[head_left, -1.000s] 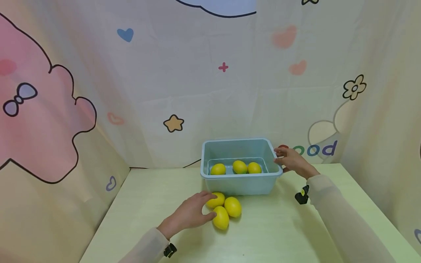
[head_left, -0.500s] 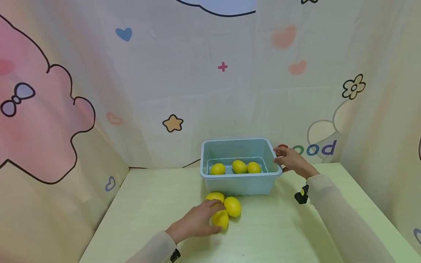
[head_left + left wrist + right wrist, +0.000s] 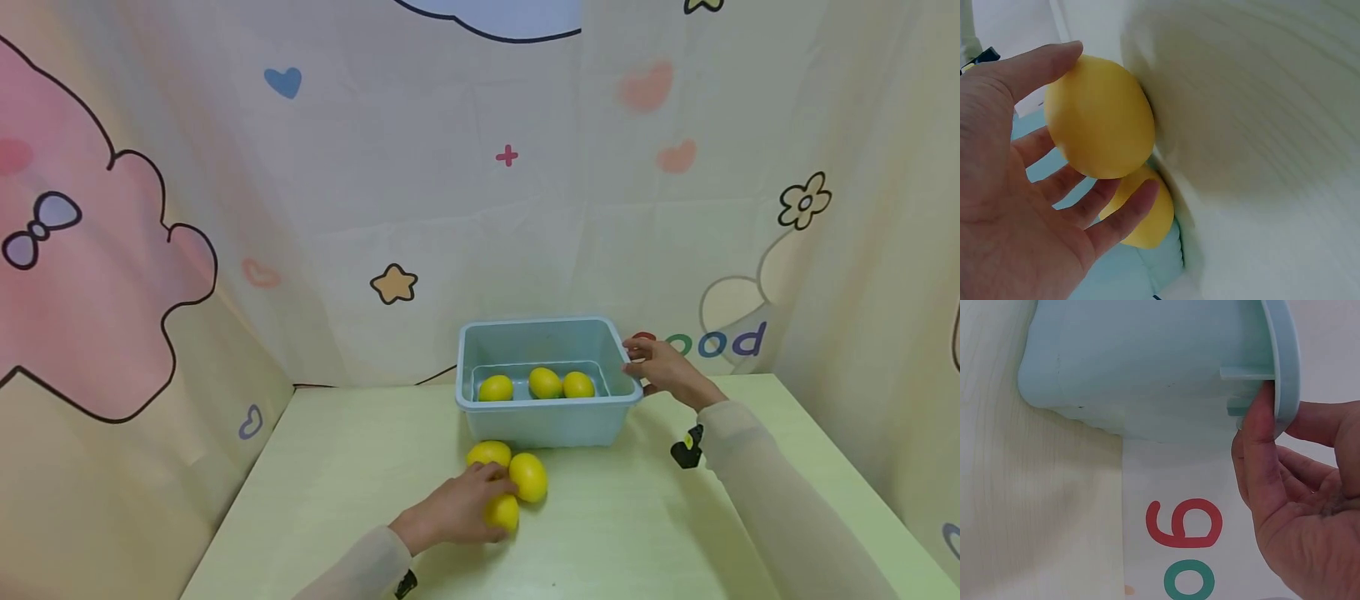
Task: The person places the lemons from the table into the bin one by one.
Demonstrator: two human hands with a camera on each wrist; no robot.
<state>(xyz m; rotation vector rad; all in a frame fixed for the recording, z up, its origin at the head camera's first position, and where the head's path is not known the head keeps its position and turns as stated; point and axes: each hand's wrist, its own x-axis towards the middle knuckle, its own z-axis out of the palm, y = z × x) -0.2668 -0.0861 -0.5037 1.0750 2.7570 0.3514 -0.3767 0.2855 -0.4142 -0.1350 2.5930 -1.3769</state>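
Observation:
My left hand (image 3: 465,504) curls round the nearest yellow lemon (image 3: 1100,119), its thumb against one end and its fingers along the far side. Two more lemons lie close by on the table: one (image 3: 528,477) to the right and one (image 3: 489,453) behind, near the bin's front wall. Inside the light blue plastic bin (image 3: 547,423) are three lemons, among them a middle one (image 3: 545,382). At the bin's right end my right hand (image 3: 670,372) pinches the rim (image 3: 1288,362), with fingers under the lip and thumb on the other side.
The bin stands toward the back of the pale wooden table (image 3: 360,450), close to a printed curtain (image 3: 420,208). Another curtain (image 3: 900,333) hangs along the right side. A thin dark cable (image 3: 435,375) runs behind the bin.
My left hand has moved right and slightly toward me, from beside the lemons to round the nearest one. The right hand and the bin stay in place.

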